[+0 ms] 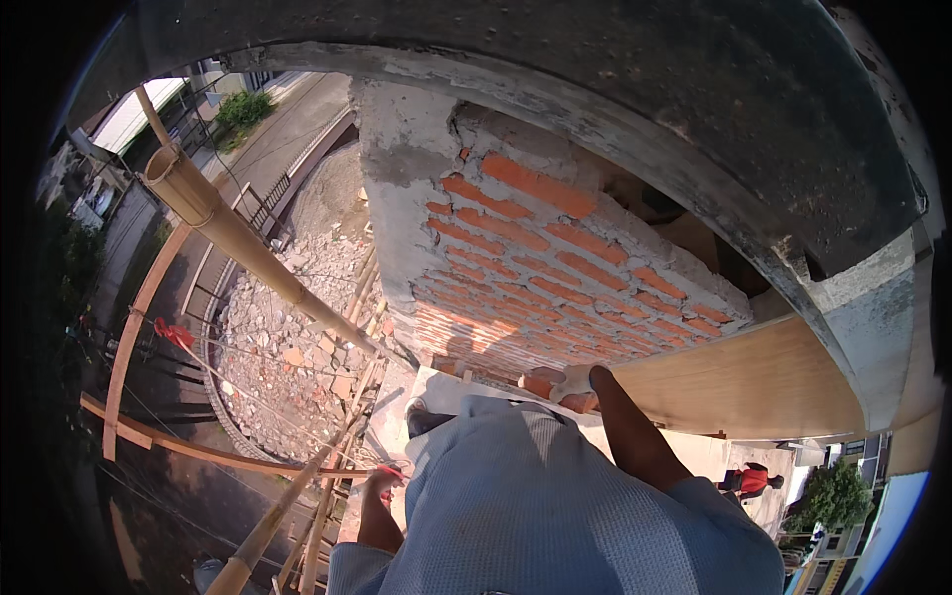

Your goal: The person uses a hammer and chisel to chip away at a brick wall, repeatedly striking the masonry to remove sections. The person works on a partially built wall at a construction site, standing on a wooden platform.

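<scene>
My right hand (571, 382), in a pale glove, is closed over a red brick (581, 402) close to the foot of the brick wall; reddish brick also shows on the glove's other side. My left hand (382, 480) is low at my left side, by a wooden rail and bamboo poles. Something red shows at its fingers; whether it is held or part of a glove is unclear. Before me rises the wall of red bricks (539, 195) and grey mortar, joined to a grey concrete column (401, 171). My head's shadow falls on its lower part.
A thick bamboo pole (260, 256) slants up at the left, near wooden rails (149, 305) and a red cloth tie (173, 332). Rubble (297, 364) lies far below. A concrete beam (535, 82) crosses overhead. Plywood panels (744, 379) stand right. A person in red (751, 480) is farther right.
</scene>
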`<state>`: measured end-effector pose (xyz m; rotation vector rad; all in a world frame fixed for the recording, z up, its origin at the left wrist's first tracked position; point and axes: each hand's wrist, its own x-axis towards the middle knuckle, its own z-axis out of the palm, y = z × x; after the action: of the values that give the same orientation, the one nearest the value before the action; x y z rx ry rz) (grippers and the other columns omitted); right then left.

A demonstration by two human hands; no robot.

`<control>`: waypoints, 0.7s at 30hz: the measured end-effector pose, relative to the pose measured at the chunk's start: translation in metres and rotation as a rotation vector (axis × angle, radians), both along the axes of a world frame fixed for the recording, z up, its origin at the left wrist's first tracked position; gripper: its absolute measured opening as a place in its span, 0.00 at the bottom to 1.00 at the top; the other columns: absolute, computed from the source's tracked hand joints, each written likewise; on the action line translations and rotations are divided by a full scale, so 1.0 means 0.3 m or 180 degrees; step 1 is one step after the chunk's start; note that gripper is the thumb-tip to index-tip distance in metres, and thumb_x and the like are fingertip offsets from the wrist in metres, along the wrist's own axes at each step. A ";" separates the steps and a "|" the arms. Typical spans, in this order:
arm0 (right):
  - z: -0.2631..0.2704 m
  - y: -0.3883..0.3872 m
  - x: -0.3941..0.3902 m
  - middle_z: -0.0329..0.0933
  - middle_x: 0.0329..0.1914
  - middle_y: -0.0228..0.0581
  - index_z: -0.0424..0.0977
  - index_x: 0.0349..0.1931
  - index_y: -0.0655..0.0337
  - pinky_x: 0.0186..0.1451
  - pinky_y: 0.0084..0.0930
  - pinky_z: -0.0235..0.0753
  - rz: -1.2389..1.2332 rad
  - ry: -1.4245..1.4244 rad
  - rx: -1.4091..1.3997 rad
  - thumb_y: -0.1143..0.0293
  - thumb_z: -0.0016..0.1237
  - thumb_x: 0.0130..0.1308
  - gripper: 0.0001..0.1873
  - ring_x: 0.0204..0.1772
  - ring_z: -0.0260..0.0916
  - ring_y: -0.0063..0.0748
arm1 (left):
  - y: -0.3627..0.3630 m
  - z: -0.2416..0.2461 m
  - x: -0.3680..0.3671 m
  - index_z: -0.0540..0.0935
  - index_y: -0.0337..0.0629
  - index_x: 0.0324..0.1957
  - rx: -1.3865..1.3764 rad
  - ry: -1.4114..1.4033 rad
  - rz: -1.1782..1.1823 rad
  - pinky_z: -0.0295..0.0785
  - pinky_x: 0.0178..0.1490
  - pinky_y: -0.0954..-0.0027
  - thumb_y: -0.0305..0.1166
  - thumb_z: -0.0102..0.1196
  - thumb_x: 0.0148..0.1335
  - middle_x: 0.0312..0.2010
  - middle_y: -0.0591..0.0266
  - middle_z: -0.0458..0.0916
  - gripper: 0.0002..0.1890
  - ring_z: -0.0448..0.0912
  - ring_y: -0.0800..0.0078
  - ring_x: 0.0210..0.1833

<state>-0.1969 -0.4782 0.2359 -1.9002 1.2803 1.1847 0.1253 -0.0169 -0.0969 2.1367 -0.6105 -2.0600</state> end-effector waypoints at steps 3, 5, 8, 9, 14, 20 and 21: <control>-0.033 0.082 -0.274 0.74 0.59 0.62 0.48 0.74 0.67 0.57 0.44 0.77 -0.0730 -0.0040 -0.0340 0.40 0.61 0.47 0.60 0.59 0.76 0.49 | -0.232 -0.067 0.146 0.85 0.54 0.45 -0.0280 -0.0053 -0.0603 0.74 0.25 0.61 0.34 0.66 0.55 0.32 0.63 0.83 0.14 0.79 0.67 0.25; -0.069 0.156 -0.432 0.74 0.59 0.61 0.48 0.73 0.66 0.57 0.44 0.77 -0.1204 -0.0067 -0.0554 0.40 0.61 0.47 0.60 0.59 0.76 0.48 | -0.423 -0.061 0.224 0.85 0.52 0.44 -0.0306 -0.0193 -0.0771 0.73 0.25 0.60 0.32 0.63 0.56 0.32 0.63 0.83 0.12 0.80 0.67 0.26; -0.134 0.308 -0.638 0.74 0.59 0.61 0.49 0.72 0.66 0.57 0.43 0.77 -0.1960 -0.0138 -0.0800 0.40 0.61 0.47 0.59 0.58 0.76 0.48 | -0.755 0.029 0.258 0.85 0.50 0.43 -0.0367 -0.0412 -0.1128 0.73 0.25 0.60 0.31 0.60 0.57 0.31 0.62 0.83 0.11 0.82 0.67 0.28; -0.160 0.367 -0.695 0.75 0.58 0.60 0.50 0.72 0.66 0.57 0.43 0.77 -0.2202 -0.0155 -0.0855 0.40 0.62 0.47 0.58 0.58 0.76 0.48 | -0.867 0.074 0.242 0.84 0.50 0.41 -0.0579 -0.0587 -0.1539 0.73 0.25 0.60 0.30 0.59 0.56 0.29 0.63 0.82 0.10 0.81 0.67 0.27; -0.320 0.693 -0.847 0.75 0.58 0.60 0.52 0.71 0.66 0.57 0.43 0.77 -0.3240 -0.0277 -0.0952 0.41 0.62 0.47 0.57 0.58 0.76 0.47 | -1.252 0.228 0.076 0.76 0.48 0.28 -0.1323 0.0105 -0.2381 0.64 0.18 0.67 0.33 0.55 0.59 0.19 0.71 0.69 0.05 0.67 0.75 0.15; -0.531 1.161 -0.823 0.76 0.57 0.58 0.54 0.69 0.66 0.57 0.43 0.77 -0.4367 -0.0288 -0.0813 0.42 0.62 0.47 0.55 0.57 0.76 0.47 | -1.542 0.132 -0.138 0.78 0.47 0.28 -0.1973 0.1192 -0.3276 0.58 0.15 0.66 0.38 0.53 0.66 0.16 0.68 0.69 0.11 0.68 0.76 0.13; -0.564 1.237 -0.800 0.76 0.57 0.58 0.54 0.69 0.66 0.57 0.43 0.77 -0.4567 -0.0273 -0.0765 0.42 0.62 0.47 0.54 0.57 0.76 0.47 | -1.566 0.123 -0.169 0.78 0.47 0.28 -0.1925 0.1025 -0.3531 0.58 0.16 0.66 0.38 0.53 0.66 0.16 0.68 0.70 0.11 0.68 0.76 0.14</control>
<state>-0.4370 -0.1072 0.0668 -0.6544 2.1320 0.1671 0.0744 -0.4866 -0.0601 1.1196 -2.3353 -2.0413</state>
